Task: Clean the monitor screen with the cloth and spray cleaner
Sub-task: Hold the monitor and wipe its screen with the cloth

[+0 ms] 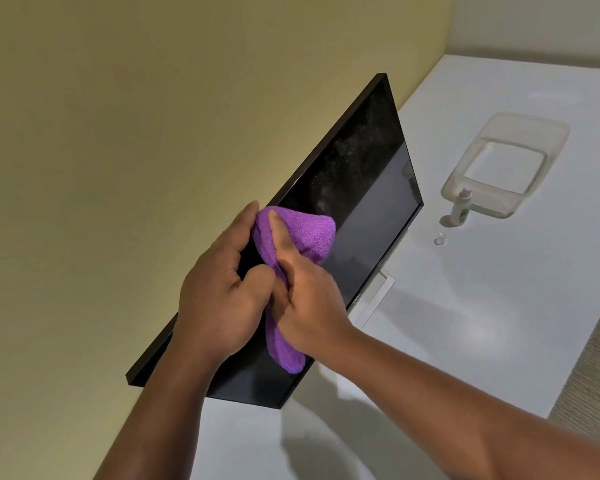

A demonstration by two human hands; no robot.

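Observation:
A black monitor (pixel 368 188) stands on the white desk, its dark screen speckled with fine spray mist near the top. A purple cloth (pixel 305 233) lies against the screen at its middle. My right hand (pixel 309 303) grips the cloth, thumb stretched up over it. My left hand (pixel 222 292) grips the monitor's top edge beside the cloth, fingers curled over the bezel and thumb on the screen side. A small spray bottle (pixel 461 206) stands on the desk past the monitor's right end.
A clear plastic tub (pixel 506 164) sits on the white desk (pixel 465 306) behind the spray bottle. A small clear cap (pixel 439 240) lies near the bottle. A yellow wall rises behind the monitor. The monitor's pale stand foot (pixel 378 296) shows below the screen.

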